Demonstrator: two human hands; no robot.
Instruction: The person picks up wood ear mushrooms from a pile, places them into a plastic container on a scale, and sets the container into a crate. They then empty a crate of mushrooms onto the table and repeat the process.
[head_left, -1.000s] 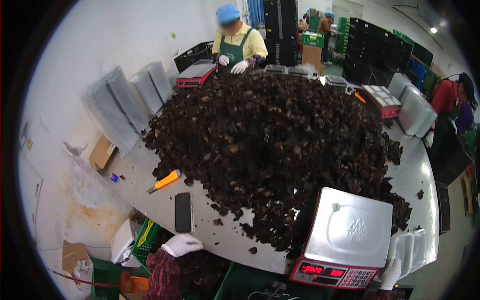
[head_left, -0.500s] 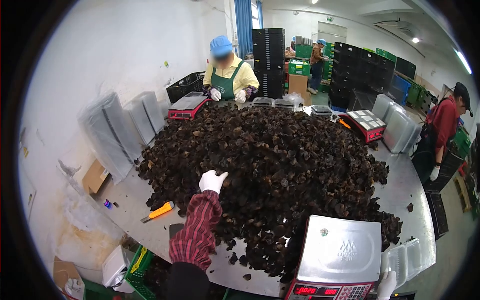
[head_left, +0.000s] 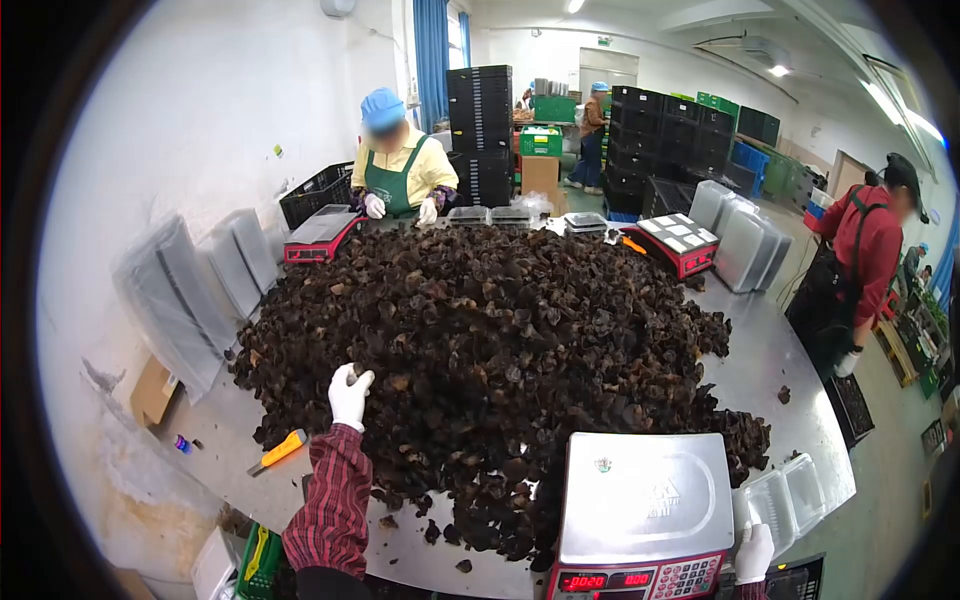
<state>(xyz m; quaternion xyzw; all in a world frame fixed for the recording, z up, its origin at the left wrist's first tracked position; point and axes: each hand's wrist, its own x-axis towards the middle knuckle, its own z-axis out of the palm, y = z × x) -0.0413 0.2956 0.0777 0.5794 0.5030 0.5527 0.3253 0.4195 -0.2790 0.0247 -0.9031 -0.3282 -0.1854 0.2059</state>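
Note:
A broad heap of dark dried fungus (head_left: 480, 330) covers the metal table (head_left: 800, 400). At the heap's near left edge is my left hand (head_left: 350, 396), in a white glove, its fingers curled in around a small dark piece. My right hand (head_left: 754, 553), also gloved, is low on the right, its fingers closed on the near edge of an open clear plastic box (head_left: 784, 508). Between my hands stands a silver-topped scale (head_left: 645, 500) with a bare pan and red lit digits.
An orange cutter (head_left: 280, 452) lies left of my sleeve. Across the table a person in a green apron (head_left: 395, 187) stands near a red scale (head_left: 322, 234). Another red scale (head_left: 677, 244) and stacked clear lids (head_left: 745, 240) are at the right. A person in red (head_left: 865, 250) stands beyond.
The view has swung right, so the table things sit further left. My left hand's fingers have curled further round. The clear box and my right hand show more fully. The person in red has turned.

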